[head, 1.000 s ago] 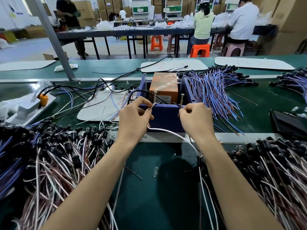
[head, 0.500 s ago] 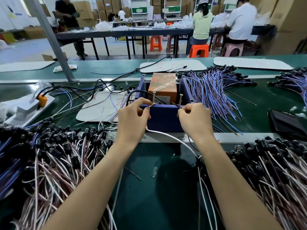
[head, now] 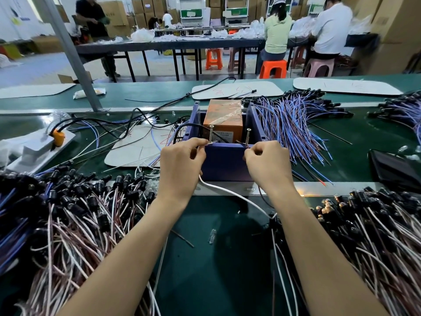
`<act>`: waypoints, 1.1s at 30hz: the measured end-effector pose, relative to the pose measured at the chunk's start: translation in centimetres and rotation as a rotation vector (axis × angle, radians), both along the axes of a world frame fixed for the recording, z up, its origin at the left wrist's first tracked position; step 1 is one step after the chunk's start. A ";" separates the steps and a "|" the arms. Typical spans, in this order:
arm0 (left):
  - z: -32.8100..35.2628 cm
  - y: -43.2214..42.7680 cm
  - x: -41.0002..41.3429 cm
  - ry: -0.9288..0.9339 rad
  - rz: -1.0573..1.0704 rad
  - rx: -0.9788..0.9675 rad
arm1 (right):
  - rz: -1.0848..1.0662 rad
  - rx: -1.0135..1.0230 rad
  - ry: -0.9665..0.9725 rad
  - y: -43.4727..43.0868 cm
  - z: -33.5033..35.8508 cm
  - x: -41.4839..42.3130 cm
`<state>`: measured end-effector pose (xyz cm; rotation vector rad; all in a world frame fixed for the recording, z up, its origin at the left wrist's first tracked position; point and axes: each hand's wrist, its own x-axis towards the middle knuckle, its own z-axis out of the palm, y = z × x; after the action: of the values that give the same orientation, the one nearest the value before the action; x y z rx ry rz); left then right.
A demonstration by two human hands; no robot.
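Note:
A purple plastic box (head: 225,163) stands on the green bench in front of me, with an orange taped block (head: 224,119) inside it. Two upright screws (head: 211,133) rise from its front wall. My left hand (head: 182,163) pinches a wire end at the left screw. A white wire (head: 234,195) trails from that hand down toward the right pile. At the right screw, my right hand (head: 266,165) pinches another wire end; a thin dark wire hangs below it. What the fingertips hold is too small to make out.
Heaps of black-capped pink and white leads lie at the left (head: 68,213) and at the right (head: 364,224). Blue leads (head: 293,128) fan out right of the box. A white board (head: 136,147) lies left of it. People work at tables behind.
Both hands stay at the two screws on the box's front wall; only small finger shifts show. The white wire hangs much the same.

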<state>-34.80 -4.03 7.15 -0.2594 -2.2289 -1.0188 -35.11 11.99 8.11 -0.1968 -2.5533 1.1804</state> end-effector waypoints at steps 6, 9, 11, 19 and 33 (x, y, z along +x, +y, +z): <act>0.2 0.1 0.1 0.071 0.027 -0.020 | -0.016 -0.014 0.001 0.0 0.0 -0.1; 0.2 0.0 0.1 0.069 0.025 -0.018 | -0.016 -0.012 -0.001 0.0 0.0 0.0; 0.1 0.1 0.1 0.064 0.022 -0.021 | -0.015 -0.012 -0.003 0.0 0.1 0.0; 0.1 0.0 0.0 0.053 0.019 -0.031 | -0.006 -0.015 -0.007 -0.1 0.2 0.1; 4.1 0.4 2.0 -0.084 -0.169 0.300 | 0.057 -0.141 0.064 2.7 4.1 1.8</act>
<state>-32.82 -3.65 11.25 -0.2792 -2.1175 -1.4612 -33.29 14.66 12.22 -0.1165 -2.4370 1.3664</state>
